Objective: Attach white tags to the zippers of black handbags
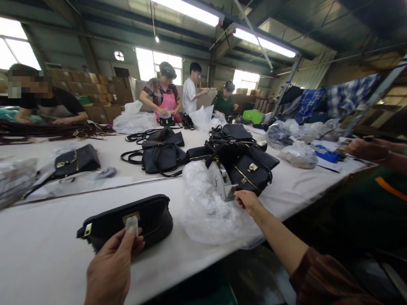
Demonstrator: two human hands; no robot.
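Observation:
My left hand [111, 267] is at the near edge of the white table [41, 250], fingers pinched on a small clear packet [132, 223] held just in front of a black handbag [127, 220] lying on its side. My right hand [246, 200] reaches out to the right and grips the corner of a grey tape dispenser or small box [222, 180]. That box sits between a crumpled clear plastic bag [206, 207] and a pile of black handbags [248, 165] with gold clasps.
More black bags [163, 154] and straps [51, 129] lie across the table's middle and left. Several people work at the far end and far left. Another person's arm [372, 150] enters at the right. Plastic-wrapped bundles [299, 153] and hanging cloth sit at the right.

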